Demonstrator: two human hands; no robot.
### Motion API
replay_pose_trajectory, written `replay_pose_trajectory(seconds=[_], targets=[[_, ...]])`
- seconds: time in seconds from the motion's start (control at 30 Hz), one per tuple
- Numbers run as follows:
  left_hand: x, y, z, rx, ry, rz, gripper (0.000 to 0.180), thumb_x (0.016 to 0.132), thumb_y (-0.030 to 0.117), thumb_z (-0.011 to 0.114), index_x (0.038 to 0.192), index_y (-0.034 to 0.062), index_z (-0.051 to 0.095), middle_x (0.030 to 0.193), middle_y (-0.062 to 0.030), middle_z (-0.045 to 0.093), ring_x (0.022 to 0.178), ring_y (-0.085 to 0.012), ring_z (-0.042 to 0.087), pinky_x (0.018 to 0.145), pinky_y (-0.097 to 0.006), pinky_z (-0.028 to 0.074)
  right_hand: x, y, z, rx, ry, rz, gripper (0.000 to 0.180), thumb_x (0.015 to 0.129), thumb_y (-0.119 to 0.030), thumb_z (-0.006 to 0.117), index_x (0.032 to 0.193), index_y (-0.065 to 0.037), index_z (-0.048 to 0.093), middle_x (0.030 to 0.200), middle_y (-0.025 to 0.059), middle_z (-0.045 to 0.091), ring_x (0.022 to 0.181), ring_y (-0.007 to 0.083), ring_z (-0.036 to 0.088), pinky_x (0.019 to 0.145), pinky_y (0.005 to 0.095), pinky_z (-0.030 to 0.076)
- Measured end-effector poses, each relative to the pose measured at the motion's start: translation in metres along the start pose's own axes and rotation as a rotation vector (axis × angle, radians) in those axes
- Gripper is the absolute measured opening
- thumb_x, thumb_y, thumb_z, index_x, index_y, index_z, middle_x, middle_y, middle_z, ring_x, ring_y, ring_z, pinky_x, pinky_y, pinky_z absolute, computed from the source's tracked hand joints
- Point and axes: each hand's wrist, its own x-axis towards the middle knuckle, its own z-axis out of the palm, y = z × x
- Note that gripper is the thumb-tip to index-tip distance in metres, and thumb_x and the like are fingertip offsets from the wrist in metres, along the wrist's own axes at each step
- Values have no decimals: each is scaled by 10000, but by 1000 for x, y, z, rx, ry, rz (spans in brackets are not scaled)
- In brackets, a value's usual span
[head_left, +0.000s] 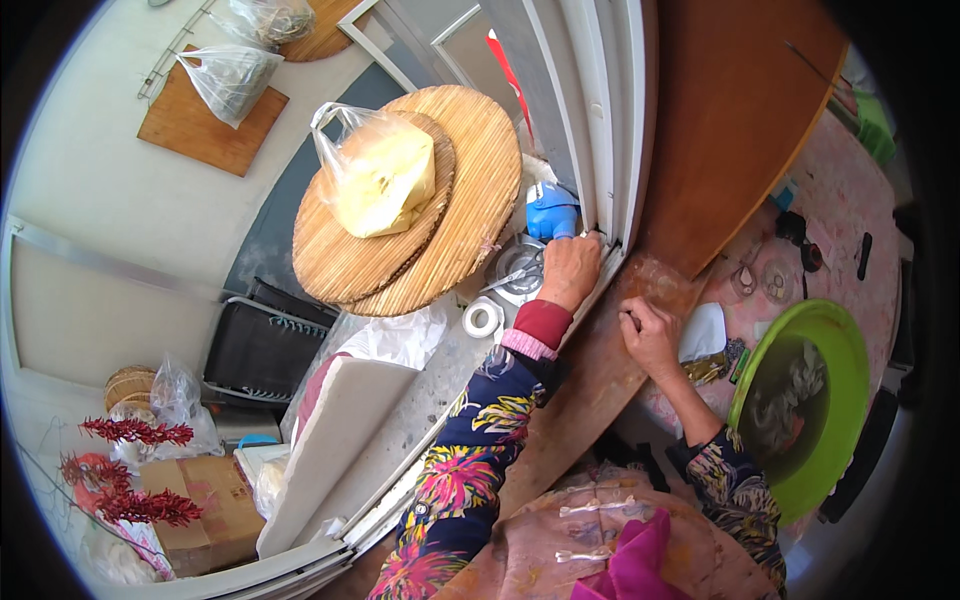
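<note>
My left hand (pixel 572 272) reaches over the window sill (pixel 425 395), its fingers curled close beside the window frame (pixel 612 130). What those fingers hold, if anything, is hidden. Just left of it, scissors (pixel 518 272) lie over a round metal piece, with a blue plastic object (pixel 551 211) beyond. A white tape roll (pixel 482 318) rests nearer to me on the sill. Over the brown wooden board (pixel 575 405), my right hand (pixel 652 335) is closed, thumb against the bent fingers. Anything inside that grip is too small or covered to make out.
Two round woven stalk mats (pixel 480 150) carry a plastic bag of yellow stuff (pixel 390 185) on the left. A green basin (pixel 745 400) of dark water stands at right, beside a pinkish table (pixel 850 215). A pale slab (pixel 335 430) leans at lower left.
</note>
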Motion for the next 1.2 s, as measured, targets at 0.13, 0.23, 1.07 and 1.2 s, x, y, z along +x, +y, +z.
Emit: replay_pose_trajectory(seconds=[0.13,0.23,1.07,1.2], targets=[[-7,-2,1,6,-17,-14,108,881,116,579,892,40,655,737,-203,705,701,-377,722,608,-498,557,0,1,1,6,6,-5,95,834,-88,677,925,-113,670,844,83,729,736,328,700,658,445,530],[-10,0,-1,4,-13,-32,100,878,105,576,898,42,651,736,-202,704,698,-379,720,599,-501,555,0,0,1,17,13,-8,94,837,-92,679,929,-112,669,846,83,730,739,329,701,661,447,530],[-19,-12,-12,18,-136,9,145,888,106,558,882,35,685,780,-204,715,767,-374,729,644,-490,555,1,1,1,32,18,-13,80,848,-83,670,926,-98,671,857,105,733,757,333,709,666,443,542],[-37,-16,-16,26,-148,20,151,895,106,548,878,35,679,775,-211,708,761,-389,720,638,-504,544,0,2,2,47,9,-11,73,853,-87,672,925,-94,670,868,106,734,763,335,708,669,442,541]])
